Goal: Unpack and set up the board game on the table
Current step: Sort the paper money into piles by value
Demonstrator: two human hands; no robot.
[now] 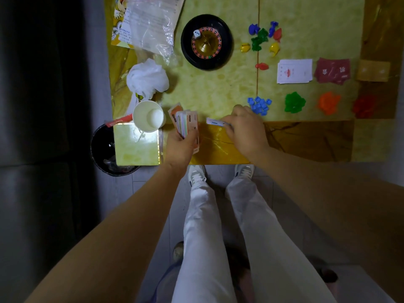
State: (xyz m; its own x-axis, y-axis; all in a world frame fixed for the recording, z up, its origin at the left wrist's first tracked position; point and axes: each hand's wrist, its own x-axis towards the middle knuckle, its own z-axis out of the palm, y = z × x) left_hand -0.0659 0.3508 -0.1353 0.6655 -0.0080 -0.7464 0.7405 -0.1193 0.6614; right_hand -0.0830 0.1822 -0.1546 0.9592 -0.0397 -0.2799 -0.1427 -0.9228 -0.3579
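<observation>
Play-money sorting at the near edge of the table (218, 90) — left hand (181, 146) grips a fanned banknote stack (185, 121), right hand (247, 130) pinches one blue note (215, 122); a slackened grip may spill notes floorward, and the right hand may scatter the blue houses (259, 105) just beside it.

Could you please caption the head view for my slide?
Left hand grips a stack of bills; right hand pinches one bill.

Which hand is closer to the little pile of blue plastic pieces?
The right hand. It is right beside the blue pieces, pinching one bill. The left hand is farther left, holding the stack of play money beside the paper cup.
</observation>
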